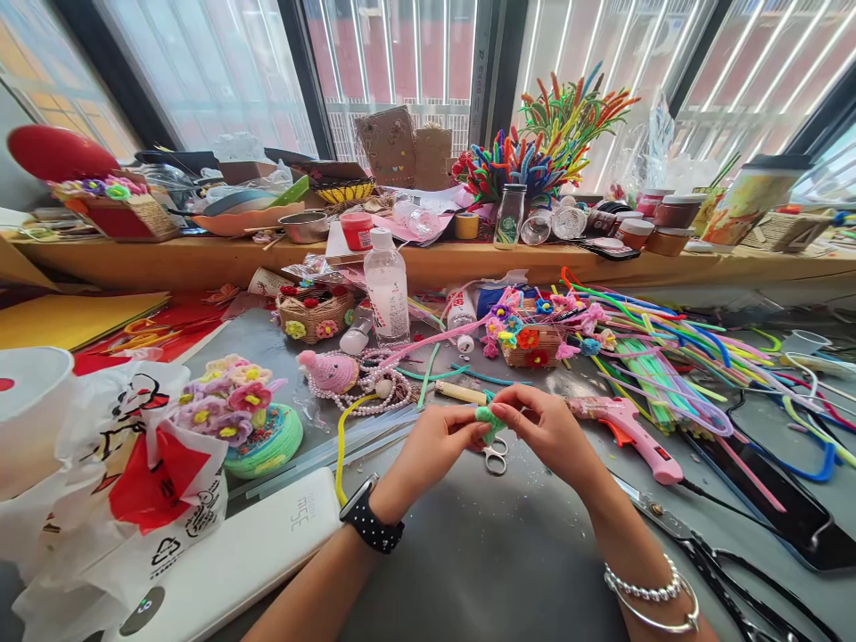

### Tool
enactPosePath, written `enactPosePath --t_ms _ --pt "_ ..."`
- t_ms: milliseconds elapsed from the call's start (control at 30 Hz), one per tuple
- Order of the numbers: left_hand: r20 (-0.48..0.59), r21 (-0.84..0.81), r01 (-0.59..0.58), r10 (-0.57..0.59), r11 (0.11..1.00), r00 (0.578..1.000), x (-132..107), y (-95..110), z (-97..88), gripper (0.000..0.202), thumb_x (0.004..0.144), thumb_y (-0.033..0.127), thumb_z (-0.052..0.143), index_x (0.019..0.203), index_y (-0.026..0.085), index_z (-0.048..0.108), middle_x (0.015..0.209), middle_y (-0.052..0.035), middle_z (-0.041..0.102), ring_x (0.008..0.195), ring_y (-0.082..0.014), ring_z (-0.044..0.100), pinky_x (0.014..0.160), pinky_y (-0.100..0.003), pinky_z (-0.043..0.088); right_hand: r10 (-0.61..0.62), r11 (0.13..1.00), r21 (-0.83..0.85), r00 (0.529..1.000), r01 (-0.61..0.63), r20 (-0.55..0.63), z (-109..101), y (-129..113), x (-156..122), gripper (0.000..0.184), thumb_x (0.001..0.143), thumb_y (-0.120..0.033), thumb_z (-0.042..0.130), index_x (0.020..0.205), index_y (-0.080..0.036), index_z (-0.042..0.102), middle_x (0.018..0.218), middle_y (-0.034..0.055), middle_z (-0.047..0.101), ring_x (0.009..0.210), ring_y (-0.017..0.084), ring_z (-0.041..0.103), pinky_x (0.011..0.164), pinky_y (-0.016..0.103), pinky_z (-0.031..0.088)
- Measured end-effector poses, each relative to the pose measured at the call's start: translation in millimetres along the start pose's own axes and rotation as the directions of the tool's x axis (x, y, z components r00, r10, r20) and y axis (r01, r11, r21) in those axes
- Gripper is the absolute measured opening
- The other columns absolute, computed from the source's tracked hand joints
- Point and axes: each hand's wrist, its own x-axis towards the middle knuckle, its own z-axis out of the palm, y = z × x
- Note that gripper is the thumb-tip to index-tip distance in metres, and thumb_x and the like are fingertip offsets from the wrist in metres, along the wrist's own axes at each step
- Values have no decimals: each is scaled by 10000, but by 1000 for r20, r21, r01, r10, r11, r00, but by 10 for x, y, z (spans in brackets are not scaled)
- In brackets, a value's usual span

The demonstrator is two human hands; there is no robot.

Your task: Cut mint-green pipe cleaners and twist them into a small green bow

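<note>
Between my fingertips is a small bent piece of light green pipe cleaner (490, 417), fuzzy and folded on itself. My left hand (438, 446) pinches it from one side, and my right hand (545, 432) pinches the other. Both sets of fingers are closed, so part of the piece is hidden. Just below it, small scissors (496, 456) lie on the grey table, their blades covered by my hands. A pink hot glue gun (632, 428) rests to the right of my right hand. Behind my fingers lies a wooden-handled tool (461, 392).
Large black-handled scissors (702, 544) lie by my right forearm, near a dark phone (795, 517). Loose pipe cleaners (669, 348) spread across the right. A white power bank (247, 562), a plastic bag (140, 446) and a flower pot (264, 437) stand left. A bottle (386, 290) stands behind.
</note>
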Motion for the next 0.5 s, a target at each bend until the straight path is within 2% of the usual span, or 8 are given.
enactPosePath --t_ms 133,300,500 --pt "40 -21 28 -27 999 999 -16 4 4 197 660 316 619 707 134 680 620 -20 609 595 -134 550 606 -240 455 -34 999 -1 999 34 -8 45 -4 -1 169 778 -327 522 713 -181 578 652 12 591 590 134 510 522 227 377" --pt "-17 -268 147 -157 952 987 -10 -25 11 247 611 271 681 789 116 610 662 -19 605 608 -127 575 641 -280 481 -11 996 88 995 20 -102 89 0 -3 167 775 -323 524 705 -176 563 637 11 574 563 130 505 517 226 391" --pt "-45 -474 109 -147 874 988 -20 -68 78 249 641 280 671 818 117 608 790 -45 616 727 -142 596 738 -297 476 39 990 142 977 -8 -212 161 3 -22 204 787 -368 498 725 -180 549 661 26 571 578 137 511 537 244 420"
